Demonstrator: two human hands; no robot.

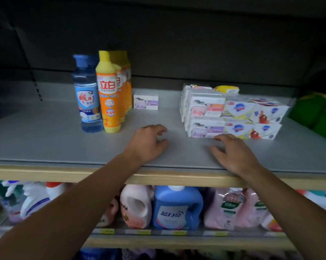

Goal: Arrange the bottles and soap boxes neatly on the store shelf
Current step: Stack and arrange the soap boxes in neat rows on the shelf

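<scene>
Both hands hover low over the front edge of the shelf (46,143), holding nothing. The left hand (147,143) sits near the middle of the front edge, fingers loosely curled and empty; the right hand (233,152) is just beside it toward the right, fingers spread and relaxed, its tips close to the front of the soap stack (231,113), though whether they touch it I cannot tell.

The bottles stand left of centre: a blue bottle (88,94) at the front, an orange bottle (107,94) touching its right side, more orange ones in file behind. One lone box (146,101) lies just beside that file, apart from the stack, which fills the right half in two layers (a yellow box sits at its back).

The step in hand looks like a pause between placements, with most of the sorting done. The lone box seems the odd one out, so the next move probably calls for reaching past the bottles without knocking them, pinching that box and setting it with its kind.
</scene>
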